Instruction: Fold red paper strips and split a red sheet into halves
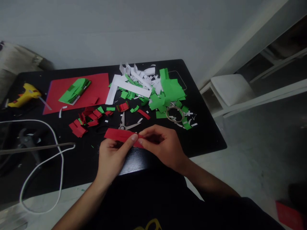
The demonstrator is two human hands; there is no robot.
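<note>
A strip of red paper [117, 134] stretches between my two hands, just above the near edge of the black table. My left hand [114, 153] pinches it near its middle, thumb on top. At the strip's right end, my right hand [163, 143] grips with thumb and forefinger close to the left thumb. Right behind the strip lie open scissors [123, 123], blades pointing away and right, their handles partly hidden. Cut red paper pieces [90, 118] are heaped to the left of the scissors.
Green paper [171, 91] and white strips [134, 86] pile up at the back. A tape ring [175, 114] lies right of them. Far left are a yellow glue gun [25, 95] and a red sheet [54, 84] under folded green paper [75, 91]. A white cable [62, 166] loops over the front left.
</note>
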